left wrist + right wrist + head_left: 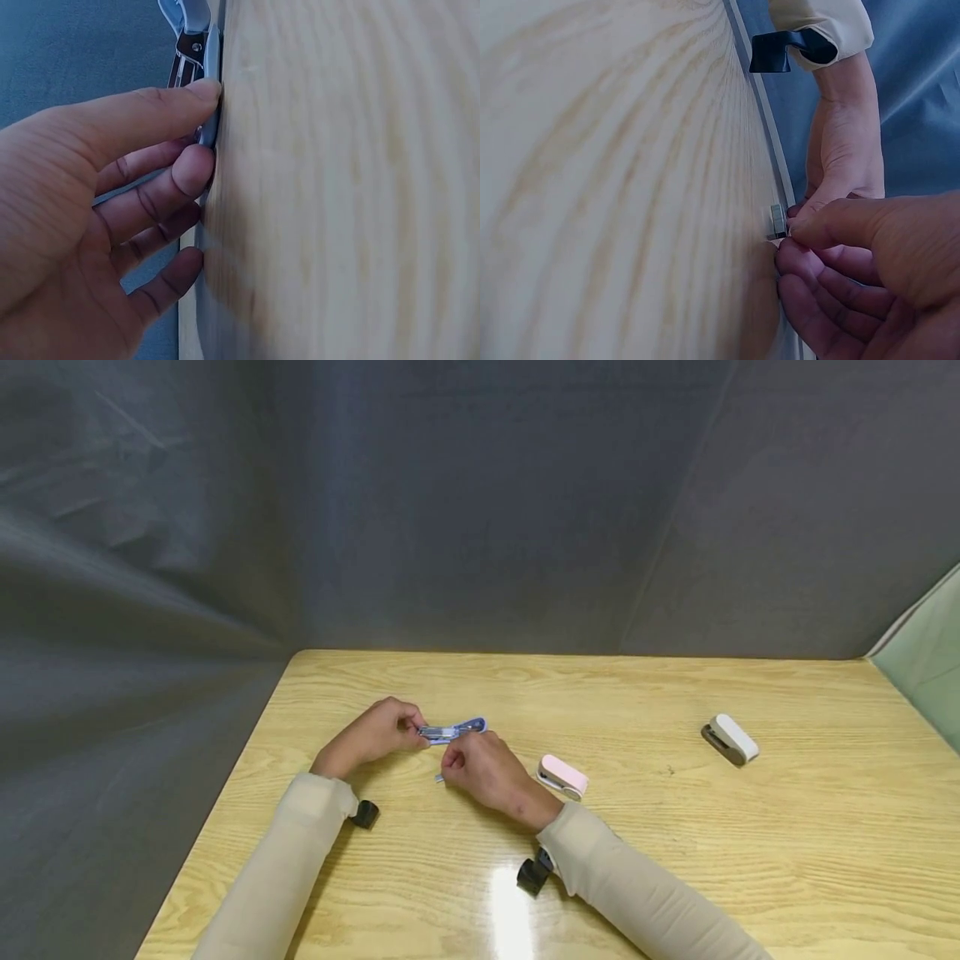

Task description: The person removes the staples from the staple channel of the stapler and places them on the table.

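A blue stapler (461, 729), its top swung open so the metal staple channel shows, is on the table between the two hands. My left hand (385, 732) pinches its end; in the left wrist view the thumb and index finger grip the blue base (213, 56) low over the wood. My right hand (487, 770) is just nearer than the stapler, fingers curled. Between its thumb and index fingertips it pinches a short silvery strip of staples (778, 221), whose end (440, 778) pokes out to the left in the head view.
A pink stapler (562, 777) lies just right of the right hand. Farther right is a white and brown stapler (731, 740). Both rest on the wooden table (637, 860), with a dark grey curtain (480, 510) behind and at the left.
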The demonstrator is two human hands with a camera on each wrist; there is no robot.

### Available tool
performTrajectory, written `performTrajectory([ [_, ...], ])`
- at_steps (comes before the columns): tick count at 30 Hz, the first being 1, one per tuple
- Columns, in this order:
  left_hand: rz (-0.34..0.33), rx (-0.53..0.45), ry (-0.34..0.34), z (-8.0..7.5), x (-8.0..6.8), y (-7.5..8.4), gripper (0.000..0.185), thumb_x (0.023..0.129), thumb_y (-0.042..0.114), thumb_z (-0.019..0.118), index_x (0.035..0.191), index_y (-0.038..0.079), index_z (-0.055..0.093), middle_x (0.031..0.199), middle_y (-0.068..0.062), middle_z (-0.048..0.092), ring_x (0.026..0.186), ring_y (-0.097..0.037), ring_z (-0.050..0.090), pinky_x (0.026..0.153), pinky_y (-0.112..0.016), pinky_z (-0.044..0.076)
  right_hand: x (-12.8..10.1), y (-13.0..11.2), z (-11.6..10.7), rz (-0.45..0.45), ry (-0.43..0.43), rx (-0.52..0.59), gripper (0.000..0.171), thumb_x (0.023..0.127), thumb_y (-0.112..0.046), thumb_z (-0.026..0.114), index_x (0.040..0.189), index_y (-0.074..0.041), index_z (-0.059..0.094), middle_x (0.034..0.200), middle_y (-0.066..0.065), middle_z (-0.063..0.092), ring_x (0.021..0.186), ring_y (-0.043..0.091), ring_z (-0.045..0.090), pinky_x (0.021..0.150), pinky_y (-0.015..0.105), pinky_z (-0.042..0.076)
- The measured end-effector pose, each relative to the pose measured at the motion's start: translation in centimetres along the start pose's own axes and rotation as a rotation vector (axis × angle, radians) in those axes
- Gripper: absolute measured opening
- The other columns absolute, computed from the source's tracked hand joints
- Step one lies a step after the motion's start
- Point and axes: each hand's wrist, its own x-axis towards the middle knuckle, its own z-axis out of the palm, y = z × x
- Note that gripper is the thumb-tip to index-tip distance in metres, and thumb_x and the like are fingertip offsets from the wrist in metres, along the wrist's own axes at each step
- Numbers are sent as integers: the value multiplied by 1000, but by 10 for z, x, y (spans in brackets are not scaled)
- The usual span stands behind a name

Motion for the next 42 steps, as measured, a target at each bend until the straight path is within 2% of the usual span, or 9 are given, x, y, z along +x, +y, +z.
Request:
performTrajectory([
  [6,2,16,0,2,-2,1,8,90,9,82,92,9,74,77,0,65,67,-15,50,66,-33,43,-2,1,0,-16,6,-10,15,86,-2,75,78,-15,74,74,-7,68,72,7,62,66,25,52],
  [12,2,64,3,2,-3,2,10,90,10,82,94,10,72,73,0,62,64,-14,48,63,-31,41,-6,-1,-3,-19,1,-3,8,88,-3,74,85,-10,75,80,-3,72,75,7,67,69,23,54],
  [14,4,84,3,2,-4,3,12,91,12,81,98,9,72,73,-1,61,64,-14,47,64,-32,42,-8,-4,-5,-23,-3,-1,6,89,-3,73,88,-9,76,83,-2,72,77,8,68,69,23,54],
  [17,8,128,-2,2,-6,3,27,92,19,81,114,6,71,74,0,60,64,-13,48,68,-33,44,-11,-9,-10,-32,-10,9,5,90,-6,73,94,-7,76,87,1,74,79,10,68,69,25,54],
  [21,-9,188,-24,-3,-12,5,60,93,32,80,140,3,58,75,1,59,63,-12,48,69,-34,45,-18,-17,-18,-27,-46,40,11,92,-9,74,103,-4,75,97,4,74,79,10,67,69,26,53],
  [24,-16,213,-37,-8,-17,9,75,90,37,82,149,3,50,77,0,59,65,-13,49,68,-35,45,-25,-21,-24,-19,-70,47,17,93,-9,73,109,-3,75,103,5,74,80,8,66,69,26,54],
  [27,-13,227,-45,-11,-21,12,83,88,41,83,152,3,47,85,-1,63,73,-16,53,72,-37,46,-31,-23,-31,-17,-79,52,20,93,-9,72,112,-3,74,107,6,74,81,8,66,71,26,54],
  [34,10,326,-13,-9,-29,27,78,90,41,81,152,4,49,114,-10,67,100,-23,64,88,-44,52,-44,-23,-47,-42,-66,51,23,95,-9,73,117,-3,73,109,7,73,81,10,66,70,26,54],
  [42,103,421,32,0,-36,55,68,92,40,80,146,8,57,125,-12,65,106,-27,63,88,-46,52,-59,-16,-60,-48,-3,-25,32,95,-15,74,124,-2,69,109,9,73,83,14,68,70,27,55],
])
